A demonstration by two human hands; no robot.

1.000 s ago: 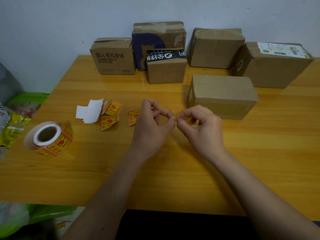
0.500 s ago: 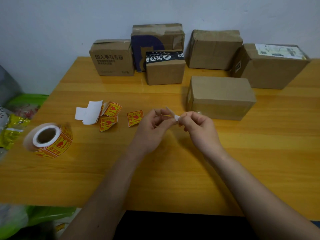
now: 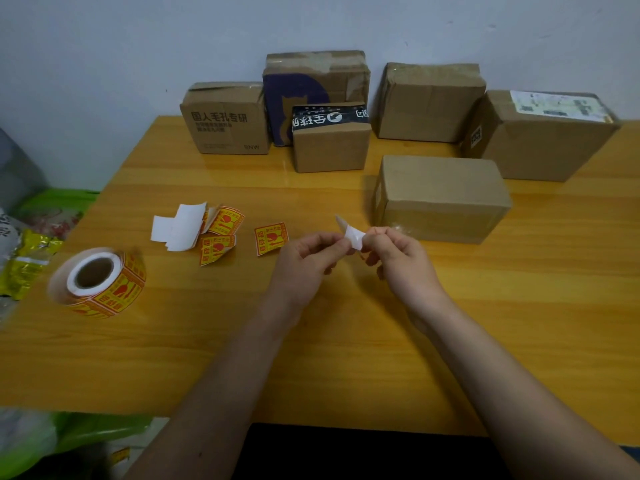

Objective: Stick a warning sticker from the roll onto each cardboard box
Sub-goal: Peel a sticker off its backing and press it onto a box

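Note:
Above the table's middle, my left hand (image 3: 304, 261) and my right hand (image 3: 398, 258) pinch a small sticker piece (image 3: 353, 236) between them; its white side faces me and it is bent. A plain cardboard box (image 3: 443, 199) lies just beyond my right hand. Several more boxes stand along the wall, among them a printed box (image 3: 225, 123), a box with a black band (image 3: 330, 147) and a box with a white label (image 3: 547, 140). The roll of yellow-and-red warning stickers (image 3: 98, 282) rests on the table's left side.
Loose stickers (image 3: 272, 239) and white backing scraps (image 3: 180, 226) lie between the roll and my hands. Green and yellow bags (image 3: 31, 258) crowd the floor left of the wooden table (image 3: 346, 358). A pale wall rises right behind the boxes.
My hands have pulled slightly apart and the white side of the sticker piece now shows between the fingertips. Roll, loose stickers and boxes have not moved.

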